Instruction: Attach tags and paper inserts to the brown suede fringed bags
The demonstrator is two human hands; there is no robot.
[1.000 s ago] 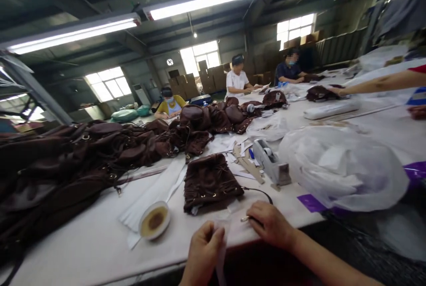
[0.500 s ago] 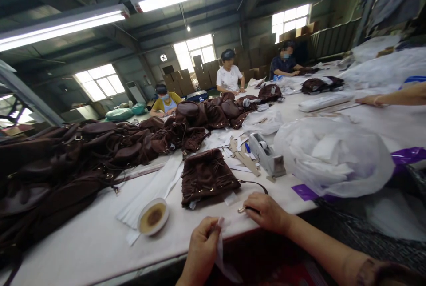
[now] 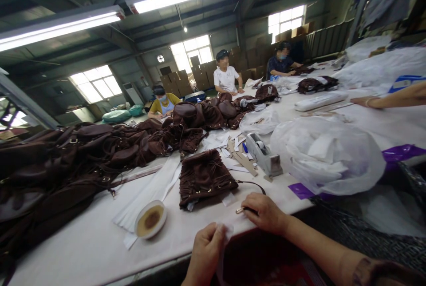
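Note:
My left hand (image 3: 209, 247) is closed at the table's front edge, pinching a strip of thin white tissue paper (image 3: 228, 231) that hangs down below the edge. Just right of it, my right hand (image 3: 264, 212) is closed around the end of a dark brown strap (image 3: 254, 184), with a gold metal clasp (image 3: 239, 211) poking out from the fingers. The strap curves back to a brown fringed bag (image 3: 207, 179), which lies flat on the table behind both hands. Small gold rings show along the bag's near side.
A shallow bowl of brownish paste (image 3: 150, 220) stands at left by white paper strips (image 3: 146, 195). Brown bags (image 3: 83, 157) are heaped further left. Right are a tape dispenser (image 3: 264, 155) and a bulging clear plastic bag (image 3: 328, 157). A co-worker's arm (image 3: 389, 97) reaches in; others sit across.
My left hand has shifted slightly to the right and down with the tissue paper, nearer my right hand. My right hand keeps its grip on the strap. The view has turned slightly.

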